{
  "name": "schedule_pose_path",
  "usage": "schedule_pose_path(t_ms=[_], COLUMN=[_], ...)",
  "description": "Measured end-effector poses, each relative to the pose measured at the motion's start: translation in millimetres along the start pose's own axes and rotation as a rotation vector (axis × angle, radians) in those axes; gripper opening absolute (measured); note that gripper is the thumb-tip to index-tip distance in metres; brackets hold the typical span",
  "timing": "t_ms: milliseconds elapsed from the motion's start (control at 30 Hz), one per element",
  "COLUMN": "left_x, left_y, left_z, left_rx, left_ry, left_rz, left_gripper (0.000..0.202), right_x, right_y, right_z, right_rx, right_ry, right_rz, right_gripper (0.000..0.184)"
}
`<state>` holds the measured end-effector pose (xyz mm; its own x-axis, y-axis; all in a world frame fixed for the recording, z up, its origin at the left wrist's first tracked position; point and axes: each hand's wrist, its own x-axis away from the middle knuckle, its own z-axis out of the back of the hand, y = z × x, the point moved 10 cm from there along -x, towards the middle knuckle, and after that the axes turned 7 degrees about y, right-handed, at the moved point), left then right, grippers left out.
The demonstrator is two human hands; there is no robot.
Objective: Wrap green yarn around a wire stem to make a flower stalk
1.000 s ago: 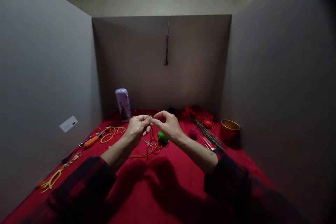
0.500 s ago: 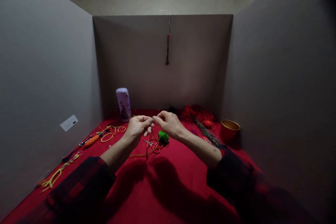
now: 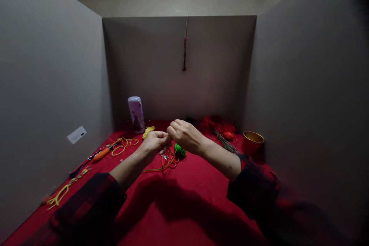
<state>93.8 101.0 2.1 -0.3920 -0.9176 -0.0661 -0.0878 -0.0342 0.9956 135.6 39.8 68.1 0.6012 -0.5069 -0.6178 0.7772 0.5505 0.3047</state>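
Observation:
My left hand (image 3: 155, 143) and my right hand (image 3: 186, 136) meet above the middle of the red-covered table. Thumb and fingers of the left pinch a thin cord, whose held end is mostly hidden. The right one has its fingers curled at the same spot, closed on the cord, its palm side turned away from view. Loops of orange cord (image 3: 173, 160) hang and lie just beneath them. A green yarn ball (image 3: 180, 151) rests under my right wrist. Beside the loops, a small pair of scissors (image 3: 165, 157) is partly covered.
At the back left stands a purple case (image 3: 136, 115), with yellow yarn (image 3: 148, 131) near it. Along the left lie an orange-handled tool (image 3: 100, 155) and a braided yellow cord (image 3: 62, 195). To the right are red yarn (image 3: 227, 136), thin stems (image 3: 229, 145) and a red pot (image 3: 252, 147).
My right hand has rolled over, its knuckles now higher and its fingers curled closer over the left fingertips. My left hand has shifted slightly, and the yellow yarn behind it shows more.

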Motion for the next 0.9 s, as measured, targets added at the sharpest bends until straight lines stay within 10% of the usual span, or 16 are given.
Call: schedule_pose_path(t_ms=[300, 433, 667, 900], left_x=[-1.3, -0.8, -2.8, -1.9], left_y=[-0.1, -3.6, -12.4, 0.6], left_z=[4.7, 3.5, -1.7, -6.6], left_rx=[-0.013, -0.038, -0.081, -0.062], left_ry=[0.032, 0.018, -0.060, -0.088], left_rz=[0.031, 0.041, 0.054, 0.050], left_gripper=[0.029, 0.029, 0.037, 0.032], right_x=[31.2, 25.3, 0.4, 13.1], right_y=[54.0, 50.1, 3.5, 39.2], right_z=[-29.9, -24.9, 5.3, -2.9], right_rx=[-0.743, -0.617, 0.093, -0.311], right_ry=[0.179, 0.164, 0.100, 0.270], right_rz=[-0.815, -0.718, -0.014, -0.374], right_gripper=[0.012, 0.011, 0.016, 0.016])
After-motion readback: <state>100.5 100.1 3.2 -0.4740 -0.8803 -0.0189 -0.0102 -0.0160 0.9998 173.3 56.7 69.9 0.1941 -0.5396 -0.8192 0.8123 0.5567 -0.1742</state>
